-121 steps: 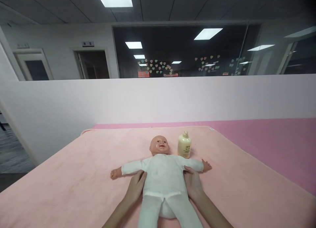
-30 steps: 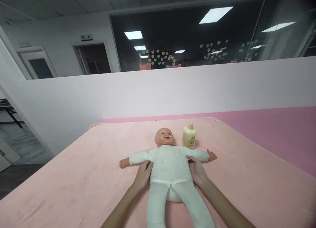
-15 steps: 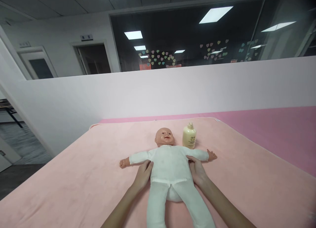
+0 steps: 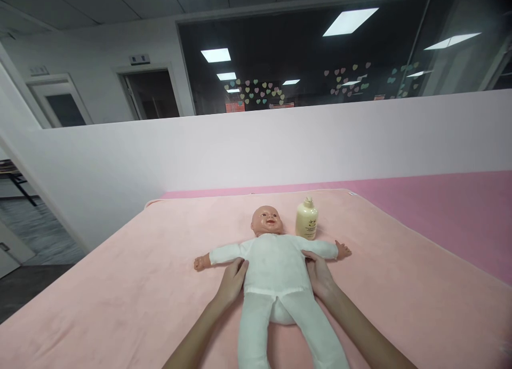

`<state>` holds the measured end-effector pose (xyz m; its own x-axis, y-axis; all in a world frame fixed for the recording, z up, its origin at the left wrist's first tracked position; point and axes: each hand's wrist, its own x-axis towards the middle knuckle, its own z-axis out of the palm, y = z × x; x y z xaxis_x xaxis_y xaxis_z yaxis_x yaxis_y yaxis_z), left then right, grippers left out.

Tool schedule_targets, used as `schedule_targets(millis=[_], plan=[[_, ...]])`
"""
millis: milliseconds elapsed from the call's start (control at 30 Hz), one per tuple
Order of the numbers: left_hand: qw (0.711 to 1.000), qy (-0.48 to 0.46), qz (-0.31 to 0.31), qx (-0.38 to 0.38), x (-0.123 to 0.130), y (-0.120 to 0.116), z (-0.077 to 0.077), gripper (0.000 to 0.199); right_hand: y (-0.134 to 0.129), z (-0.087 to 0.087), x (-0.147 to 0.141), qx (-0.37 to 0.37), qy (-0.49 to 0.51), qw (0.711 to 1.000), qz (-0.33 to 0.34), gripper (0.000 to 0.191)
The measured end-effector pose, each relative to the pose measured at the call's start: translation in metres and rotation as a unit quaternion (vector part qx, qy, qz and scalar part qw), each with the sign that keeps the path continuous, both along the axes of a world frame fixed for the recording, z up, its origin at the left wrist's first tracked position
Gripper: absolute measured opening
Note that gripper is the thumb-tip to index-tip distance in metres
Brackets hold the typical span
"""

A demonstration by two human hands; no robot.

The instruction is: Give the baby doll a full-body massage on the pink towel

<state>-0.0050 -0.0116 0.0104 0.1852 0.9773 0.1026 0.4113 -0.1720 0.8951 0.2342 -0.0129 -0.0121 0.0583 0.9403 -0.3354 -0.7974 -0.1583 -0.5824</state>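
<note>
A baby doll point(image 4: 278, 265) in a white cloth suit lies on its back, arms spread and head away from me. My left hand point(image 4: 233, 281) holds the left side of its torso just below the armpit. On the opposite side, my right hand point(image 4: 320, 277) grips the torso, its thumb lying by the chest edge. Some fingers of both hands are hidden by the doll's body or turned away. A pale yellow bottle point(image 4: 306, 221) with a pump-like top stands upright beside the doll's head, behind its right-hand arm.
The doll and bottle rest on a peach-pink blanket point(image 4: 132, 283). Beyond it is a pink surface point(image 4: 452, 214) against a low white wall point(image 4: 320, 142). Above the wall is a dark window point(image 4: 304, 49) with heart stickers. Doorways are at the back left.
</note>
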Motion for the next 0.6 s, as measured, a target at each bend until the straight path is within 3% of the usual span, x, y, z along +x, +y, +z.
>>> schedule_targets(millis=[267, 467, 600], plan=[[0.999, -0.032, 0.002, 0.000, 0.001, 0.000, 0.000, 0.035, 0.001, -0.001, -0.001, -0.006, -0.017, 1.000, 0.017, 0.026], [0.976, -0.160, -0.110, -0.099, -0.004, -0.001, 0.006, 0.035, 0.004, -0.010, -0.002, -0.021, -0.031, 0.999, 0.035, 0.027], [0.975, -0.181, -0.103, -0.083, -0.003, -0.003, 0.005, 0.041, 0.006, -0.014, -0.002, -0.009, -0.052, 0.998, 0.016, 0.030]])
